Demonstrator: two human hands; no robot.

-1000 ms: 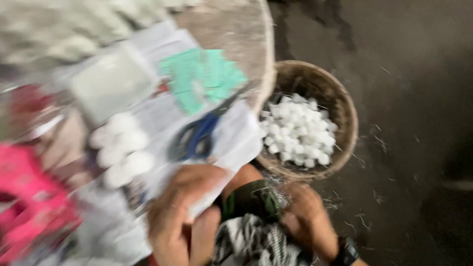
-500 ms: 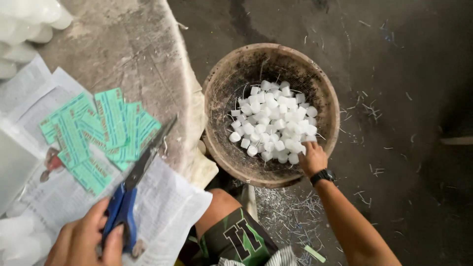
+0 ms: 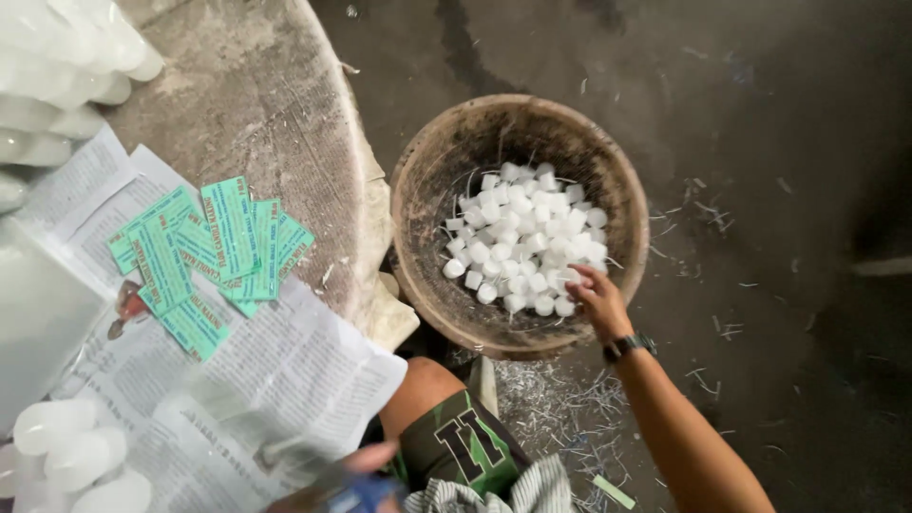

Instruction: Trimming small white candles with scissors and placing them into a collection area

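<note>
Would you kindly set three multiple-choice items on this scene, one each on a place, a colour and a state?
1. Where is the right hand?
A. on the newspaper
B. in the basket, on the white pieces
C. on the floor

2. What colour are the paper slips on the newspaper?
A. green
B. red
C. yellow

3. How is the basket filled?
A. empty
B. heaped over the rim
C. partly, pieces over the bottom

Answers:
B, the fingers rest on the white pieces inside the rim.
A, the fanned slips are green.
C, the bare inner wall shows above the pieces.
</note>
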